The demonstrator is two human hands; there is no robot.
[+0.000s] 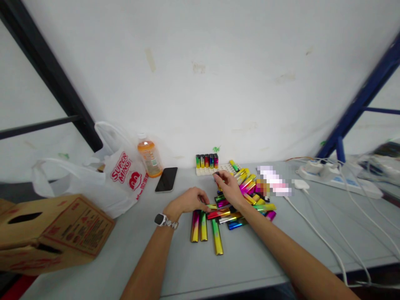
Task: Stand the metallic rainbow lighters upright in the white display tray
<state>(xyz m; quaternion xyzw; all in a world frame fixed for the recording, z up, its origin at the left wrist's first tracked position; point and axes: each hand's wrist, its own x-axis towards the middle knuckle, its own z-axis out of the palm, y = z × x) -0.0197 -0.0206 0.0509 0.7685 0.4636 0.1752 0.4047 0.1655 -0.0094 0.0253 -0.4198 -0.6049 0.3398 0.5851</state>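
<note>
Right hand pinches one lighter just short of the tray. Left hand rests curled on the pile, hold unclear. Risk: a nudge topples the standing lighters beyond.

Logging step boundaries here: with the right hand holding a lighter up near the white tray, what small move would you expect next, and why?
Probably the right hand carries its lighter the short way to the white tray and stands it beside the upright lighters. That row fills only the tray's left end, and the left hand rests on the loose pile.
</note>
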